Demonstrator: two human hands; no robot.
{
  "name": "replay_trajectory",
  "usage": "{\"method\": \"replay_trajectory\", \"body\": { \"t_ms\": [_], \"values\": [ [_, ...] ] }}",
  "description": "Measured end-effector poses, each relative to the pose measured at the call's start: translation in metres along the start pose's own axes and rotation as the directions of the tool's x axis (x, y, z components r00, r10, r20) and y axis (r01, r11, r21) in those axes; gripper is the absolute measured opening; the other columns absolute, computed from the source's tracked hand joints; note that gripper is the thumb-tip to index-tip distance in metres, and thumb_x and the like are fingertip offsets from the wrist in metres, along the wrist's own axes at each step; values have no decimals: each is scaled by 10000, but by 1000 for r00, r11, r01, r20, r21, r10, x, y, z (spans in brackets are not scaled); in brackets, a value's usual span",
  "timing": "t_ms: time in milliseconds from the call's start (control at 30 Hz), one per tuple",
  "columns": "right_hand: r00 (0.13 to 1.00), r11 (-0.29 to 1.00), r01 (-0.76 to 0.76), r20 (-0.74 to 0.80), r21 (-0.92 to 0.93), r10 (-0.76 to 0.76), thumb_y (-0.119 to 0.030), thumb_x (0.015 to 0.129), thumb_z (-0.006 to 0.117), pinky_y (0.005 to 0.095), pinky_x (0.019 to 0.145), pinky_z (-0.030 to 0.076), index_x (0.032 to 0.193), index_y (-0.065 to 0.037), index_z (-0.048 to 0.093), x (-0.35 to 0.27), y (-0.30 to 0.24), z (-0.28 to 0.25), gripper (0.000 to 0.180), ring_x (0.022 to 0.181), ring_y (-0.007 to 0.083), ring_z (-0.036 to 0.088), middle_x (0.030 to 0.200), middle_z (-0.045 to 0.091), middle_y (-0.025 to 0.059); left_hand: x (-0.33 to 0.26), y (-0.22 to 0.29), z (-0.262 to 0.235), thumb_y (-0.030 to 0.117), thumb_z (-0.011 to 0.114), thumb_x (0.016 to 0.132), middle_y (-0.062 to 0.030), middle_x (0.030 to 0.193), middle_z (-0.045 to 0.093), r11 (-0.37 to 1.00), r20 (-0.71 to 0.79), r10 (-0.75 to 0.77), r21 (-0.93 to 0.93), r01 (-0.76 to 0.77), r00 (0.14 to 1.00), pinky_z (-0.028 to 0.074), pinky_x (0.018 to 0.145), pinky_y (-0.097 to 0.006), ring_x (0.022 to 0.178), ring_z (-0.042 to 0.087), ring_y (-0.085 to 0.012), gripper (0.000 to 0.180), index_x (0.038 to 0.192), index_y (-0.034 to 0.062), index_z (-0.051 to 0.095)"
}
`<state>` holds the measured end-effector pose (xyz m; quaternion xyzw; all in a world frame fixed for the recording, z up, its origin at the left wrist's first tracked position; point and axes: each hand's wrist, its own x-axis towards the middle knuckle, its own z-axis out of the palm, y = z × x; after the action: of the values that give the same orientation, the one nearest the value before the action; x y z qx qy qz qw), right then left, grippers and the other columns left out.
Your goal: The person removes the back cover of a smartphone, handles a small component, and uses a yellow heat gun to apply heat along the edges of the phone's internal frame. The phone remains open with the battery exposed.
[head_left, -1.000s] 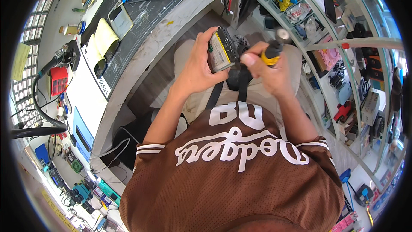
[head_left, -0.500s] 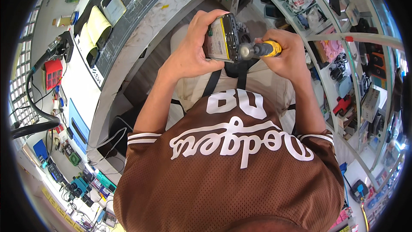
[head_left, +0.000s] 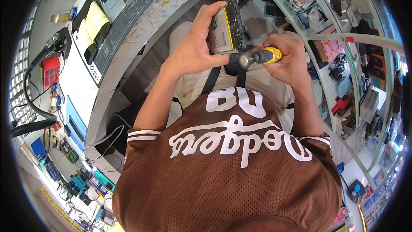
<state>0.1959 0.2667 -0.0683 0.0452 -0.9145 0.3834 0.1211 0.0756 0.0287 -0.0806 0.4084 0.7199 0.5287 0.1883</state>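
Upright on its edge above my lap, an opened smartphone [head_left: 222, 30] shows its pale battery with a yellow edge and a dark frame. My left hand [head_left: 191, 45] is closed round its left side, thumb along the bottom. A small hammer [head_left: 268, 56] with a yellow and black handle is gripped in my right hand [head_left: 288, 56]. Its round metal head is just below the phone's lower right corner; whether the two touch I cannot tell.
A workbench with a dark mat [head_left: 137, 2] curves along the left, bearing a yellow pad [head_left: 98, 21] and a phone-shaped panel [head_left: 112, 3]. A black bent arm [head_left: 36, 122] rises there. Glass shelving [head_left: 332, 37] with trays and parts lines the right.
My left hand has lifted the phone slightly up and to the right. The hammer has dropped a little, so its head sits lower against the phone's bottom corner.
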Motion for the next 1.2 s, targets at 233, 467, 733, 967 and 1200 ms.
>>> {"method": "replay_trajectory", "body": {
  "t_ms": [233, 467, 733, 967, 1200],
  "values": [
    [999, 999, -43, 6, -22, 44, -141, 722, 818, 392, 603, 484, 808, -35, 674, -1, -3, 0, 199, 665, 332, 634, 729, 647, 129, 3, 0, 1, 37, 807, 744, -106, 1587, 386, 1000, -12, -9, 16, 9, 1000, 419, 1123, -371, 1380, 454, -206, 1029, 1596, 104, 232],
    [997, 997, -77, 22, -10, 78, -143, 721, 811, 389, 603, 482, 810, -37, 675, -3, -3, 3, 194, 661, 332, 628, 726, 642, 127, 4, 3, 1, 56, 816, 740, -107, 1586, 390, 999, -21, -48, 25, 49, 999, 413, 1137, -370, 1396, 449, -212, 1034, 1594, 95, 234],
    [994, 995, -100, 40, -9, 100, -156, 725, 803, 389, 607, 488, 823, -37, 687, -3, -2, 5, 193, 666, 334, 634, 732, 651, 127, 4, 4, 2, 65, 823, 743, -103, 1577, 405, 999, -44, -26, 27, 28, 999, 399, 1146, -369, 1389, 456, -218, 1021, 1590, 85, 253],
    [982, 981, -186, -4, 56, 187, -175, 753, 826, 384, 581, 473, 809, -40, 679, -9, 2, 12, 207, 616, 309, 620, 704, 644, 130, 7, 20, 10, 84, 815, 795, -112, 1483, 472, 990, -160, -141, -48, 135, 977, 404, 1124, -344, 1331, 489, -191, 933, 1579, 40, 309],
    [972, 981, -192, -143, -25, 186, -179, 751, 840, 375, 564, 457, 795, -49, 673, -1, 0, 6, 216, 588, 297, 604, 686, 638, 116, 12, 35, 18, 104, 795, 822, -113, 1394, 538, 961, -214, -200, -234, 149, 956, 438, 1075, -344, 1259, 537, -186, 857, 1551, 23, 352]
  ]
}}
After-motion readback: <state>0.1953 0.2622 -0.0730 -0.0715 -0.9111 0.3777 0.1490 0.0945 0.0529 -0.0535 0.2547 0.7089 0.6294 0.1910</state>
